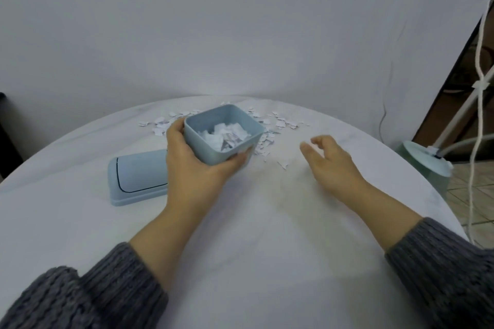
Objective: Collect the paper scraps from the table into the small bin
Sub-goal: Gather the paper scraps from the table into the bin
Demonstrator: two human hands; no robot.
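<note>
Two grey knitted sleeves (80, 296) are seen at the near edge, pushed back from the forearms, which are stretched forward over the desk (254, 248), itself covered by a white cloth; the left hand (192, 165) is wrapped round the near left corner of the small bin (213, 152), its grip closed on the bin with the thumb laid along the left wall and the fingertips (242, 157) pressed against the near wall; the bin, pale blue with rounded corners, is tilted toward the person so that its open top is shown, and a heap of white paper scraps (227, 135) is held inside it; whether its base is touching the desk cannot be told; the right hand (331, 160) is held well apart to the right of the bin, just above or on the cloth, its grip loosely spread, the fingers curled and nothing pinched between them; a single scrap (283, 164) is seen on the cloth between the bin and the right hand; a pale blue lid (136, 176) is laid flat on the desk to the left of the left hand, partly hidden behind the wrist; further back, loose scraps (280, 121) are scattered on the desk behind and to both sides of the bin, near the far edge; a white wall (213, 21) is seen beyond; at the far right a pale green stand (427, 165) and white cords (481, 61) are seen beside the desk.
</note>
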